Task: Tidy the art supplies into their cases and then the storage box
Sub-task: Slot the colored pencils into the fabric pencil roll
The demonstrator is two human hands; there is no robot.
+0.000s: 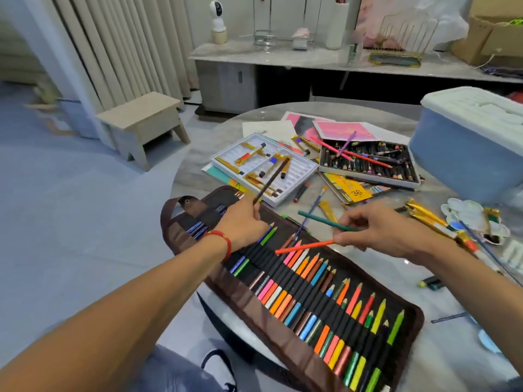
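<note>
A brown roll-up pencil case (pixel 285 329) lies open across the near table edge, its black loops holding several coloured pencils. My left hand (pixel 240 224) hovers over its left end, gripping a dark brown pencil (pixel 271 179) that points up and away. My right hand (pixel 382 230) holds a green pencil (pixel 322 221) and an orange pencil (pixel 304 247), both pointing left over the case. A white paint-tube tray (pixel 300 176) with gold tubes sits behind. A crayon box (pixel 368 159) lies to its right. The blue storage box (pixel 467 157) with a white lid stands at far right.
A paint palette (pixel 475 219), gold paint tubes (pixel 427 216) and brushes lie at the right. Pink papers (pixel 345 130) sit behind the crayon box. A loose purple brush (pixel 311 210) rests mid-table. A wooden stool (pixel 144 120) stands on the floor at left.
</note>
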